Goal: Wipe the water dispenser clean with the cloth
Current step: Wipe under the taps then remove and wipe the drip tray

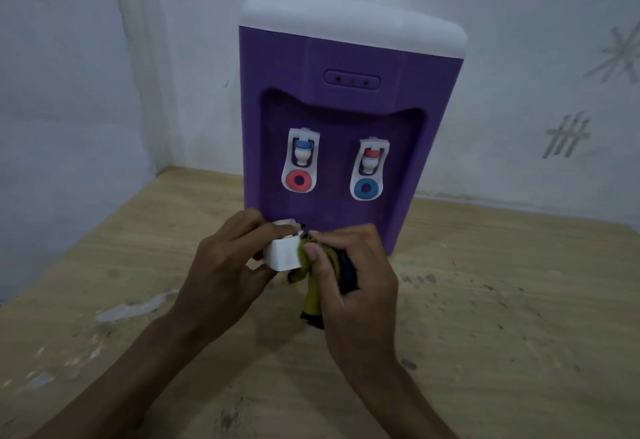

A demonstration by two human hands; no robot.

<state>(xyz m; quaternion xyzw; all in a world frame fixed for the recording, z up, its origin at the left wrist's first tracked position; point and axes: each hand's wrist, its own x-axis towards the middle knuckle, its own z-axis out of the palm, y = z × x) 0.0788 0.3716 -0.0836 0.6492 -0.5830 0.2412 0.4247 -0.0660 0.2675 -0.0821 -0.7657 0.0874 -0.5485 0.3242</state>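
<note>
A purple water dispenser (346, 102) with a white top stands upright on the wooden table, its two white taps facing me. In front of its base my left hand (225, 272) grips a small white drip tray (282, 255) lifted off the dispenser. My right hand (360, 275) holds a bunched yellow and black cloth (313, 282), thumb pressing it against the tray's right end. The cloth's tail hangs down between my hands. Part of the tray is hidden by my left fingers.
The wooden table (502, 317) is worn and speckled, with a pale smear at the left. White walls close in behind and on the left, forming a corner just left of the dispenser.
</note>
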